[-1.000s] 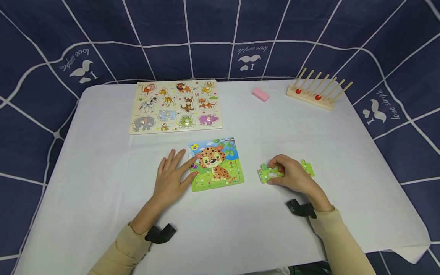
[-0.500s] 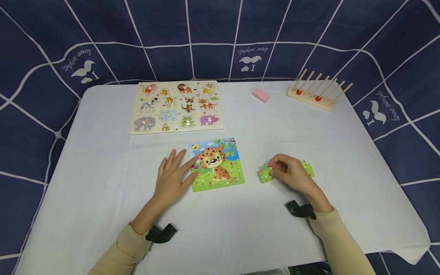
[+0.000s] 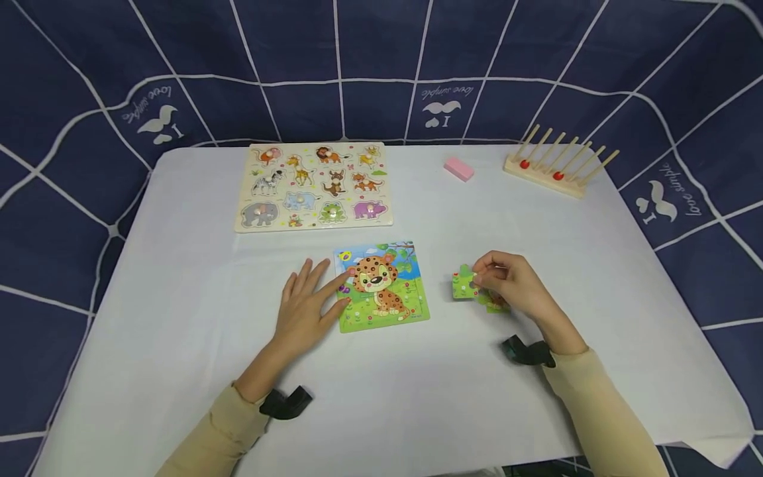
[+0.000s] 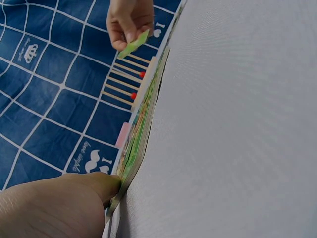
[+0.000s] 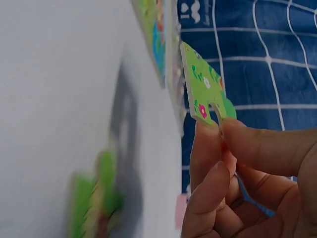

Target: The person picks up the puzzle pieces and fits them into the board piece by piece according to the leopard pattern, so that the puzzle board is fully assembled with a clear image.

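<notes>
A small jigsaw puzzle [image 3: 387, 288] with a leopard on grass lies flat at mid-table. My left hand [image 3: 304, 311], fingers spread, rests at its left edge, with index finger and thumb reaching onto the picture. In the left wrist view the thumb [image 4: 106, 186] touches the puzzle's edge. Right of the puzzle, my right hand [image 3: 512, 285] pinches a green puzzle piece [image 5: 203, 82] with flowers between thumb and fingers, lifted off the table. Below that hand lies another green piece [image 3: 493, 303], partly hidden by it and blurred in the right wrist view.
A wooden animal peg puzzle [image 3: 314, 187] lies at the back left. Behind, to the right, are a pink block [image 3: 458, 168] and a wooden stand [image 3: 545, 179] with upright pegs and red beads. A dark blue gridded cloth [image 3: 381, 109] hangs behind the white-covered table [image 3: 381, 391].
My right hand has lifted the pinched puzzle piece from the table and tilted it. The loose piece seen right of that hand no longer shows there. The left hand has stayed at the puzzle.
</notes>
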### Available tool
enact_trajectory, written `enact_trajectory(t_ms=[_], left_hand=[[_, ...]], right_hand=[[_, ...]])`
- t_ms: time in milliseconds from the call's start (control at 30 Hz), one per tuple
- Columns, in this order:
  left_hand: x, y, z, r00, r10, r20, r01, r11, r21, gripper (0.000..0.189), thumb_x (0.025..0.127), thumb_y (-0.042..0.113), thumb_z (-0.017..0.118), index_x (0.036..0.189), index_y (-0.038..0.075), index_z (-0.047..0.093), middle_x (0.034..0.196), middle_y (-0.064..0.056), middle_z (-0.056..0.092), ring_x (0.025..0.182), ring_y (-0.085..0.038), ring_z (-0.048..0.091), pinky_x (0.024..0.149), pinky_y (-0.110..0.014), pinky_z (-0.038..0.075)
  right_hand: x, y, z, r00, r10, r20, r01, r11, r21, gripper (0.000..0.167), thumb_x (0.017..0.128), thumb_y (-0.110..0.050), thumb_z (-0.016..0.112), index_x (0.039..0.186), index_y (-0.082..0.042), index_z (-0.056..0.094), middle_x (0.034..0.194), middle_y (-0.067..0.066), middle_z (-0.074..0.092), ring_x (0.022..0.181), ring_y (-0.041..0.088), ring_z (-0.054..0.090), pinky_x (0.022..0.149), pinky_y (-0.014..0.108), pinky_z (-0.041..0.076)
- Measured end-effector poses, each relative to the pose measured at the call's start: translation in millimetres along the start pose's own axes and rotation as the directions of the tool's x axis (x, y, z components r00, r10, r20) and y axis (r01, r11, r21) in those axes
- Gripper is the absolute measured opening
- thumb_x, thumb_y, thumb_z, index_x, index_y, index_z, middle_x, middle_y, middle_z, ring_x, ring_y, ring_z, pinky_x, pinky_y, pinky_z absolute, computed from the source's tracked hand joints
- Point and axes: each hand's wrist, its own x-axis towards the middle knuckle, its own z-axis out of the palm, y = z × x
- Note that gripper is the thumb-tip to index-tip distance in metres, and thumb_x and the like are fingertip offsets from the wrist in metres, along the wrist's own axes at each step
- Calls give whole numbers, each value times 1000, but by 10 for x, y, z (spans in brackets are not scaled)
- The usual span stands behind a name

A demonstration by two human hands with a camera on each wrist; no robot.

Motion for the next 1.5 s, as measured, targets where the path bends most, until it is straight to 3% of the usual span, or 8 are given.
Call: enact_trajectory(t_ms=[133, 300, 600, 900, 1500], left_hand=[[4, 3, 2, 1000, 1, 4, -1, 1000, 7, 50, 96, 40, 59, 143, 28, 51, 161, -13, 26, 151, -39, 7, 119, -59, 2], [17, 14, 13, 1000, 8, 13, -8, 1000, 2, 49, 97, 40, 56, 144, 29, 50, 161, -13, 25, 151, -38, 6, 119, -59, 2], [18, 28, 5, 1000, 8, 14, -8, 1000, -7, 45, 99, 33, 53, 144, 29, 50, 161, -13, 26, 151, -38, 6, 119, -58, 2], [14, 28, 12, 1000, 11, 8, -11, 1000, -15, 42, 102, 33, 46, 144, 32, 49, 161, -12, 27, 152, -37, 7, 119, -58, 3], [-8, -3, -8, 1000, 11, 3, -11, 1000, 24, 55, 94, 47, 58, 145, 31, 49, 160, -14, 28, 151, -39, 9, 119, -60, 5]], right_hand=[[109, -124, 107, 1000, -3, 17, 3, 1000, -5, 10, 91, 2, 63, 101, 5, 63, 87, 19, 71, 73, 11, 69, 61, 25, 53], [215, -296, 306, 998, 5, 56, -5, 1000, 0, 10, 90, 3, 63, 100, 3, 63, 88, 16, 68, 74, 14, 68, 71, 31, 57], [381, -550, 813, 985, -46, 165, 42, 999, 26, 7, 90, 3, 64, 97, 2, 65, 84, 12, 64, 74, 24, 67, 68, 29, 55], [455, -633, 1220, 976, -88, 199, 105, 992, -76, 5, 86, 1, 68, 91, -2, 68, 80, 6, 65, 66, 10, 59, 61, 21, 49], [440, -724, 1473, 960, -199, 197, 248, 929, -275, 8, 83, -3, 74, 80, -7, 68, 72, 1, 62, 67, 9, 54, 61, 19, 46]])
